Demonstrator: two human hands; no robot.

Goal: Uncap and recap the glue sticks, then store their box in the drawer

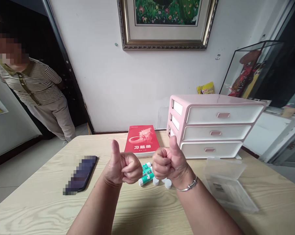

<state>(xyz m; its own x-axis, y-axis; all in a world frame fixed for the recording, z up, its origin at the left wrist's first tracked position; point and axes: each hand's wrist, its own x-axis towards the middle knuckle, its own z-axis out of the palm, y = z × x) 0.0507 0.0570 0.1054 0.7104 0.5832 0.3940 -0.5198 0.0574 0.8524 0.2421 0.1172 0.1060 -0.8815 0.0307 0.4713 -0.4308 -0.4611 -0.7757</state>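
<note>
My left hand [122,167] and my right hand [168,162] are raised side by side over the wooden table [46,202]. Each is closed in a fist with the thumb pointing up, and neither holds anything. A silver bracelet [189,186] circles my right wrist. Just behind the fists lie several green-and-white glue sticks [146,176] and white caps [168,183]. A red book [142,140] lies flat beyond them.
A pink three-drawer organiser [211,125] stands at the back right, all drawers closed. A clear plastic case [227,182] lies open to the right. A dark phone [81,174] rests at the left. Another person [39,94] stands by the doorway at far left.
</note>
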